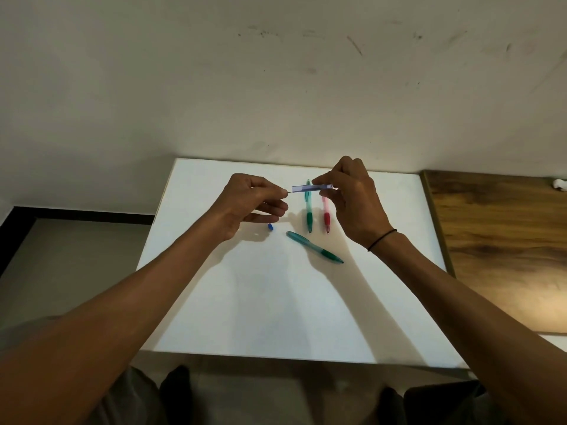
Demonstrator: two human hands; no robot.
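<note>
Above the white board (276, 302), my right hand (352, 197) pinches a translucent blue pen barrel (310, 188), held level. My left hand (251, 200) pinches a thin refill (289, 192) whose end meets the barrel's left opening. A small blue pen piece (270, 226) lies on the board below my left hand. A green pen (308, 210) and a red pen (326, 217) lie side by side under the barrel. A second green pen (314, 247) lies at a slant nearer to me.
The white board rests partly on a wooden table (497, 240) at the right. A small white object (559, 183) sits at the table's far right. A scuffed wall stands behind. My knees show below the board's front edge.
</note>
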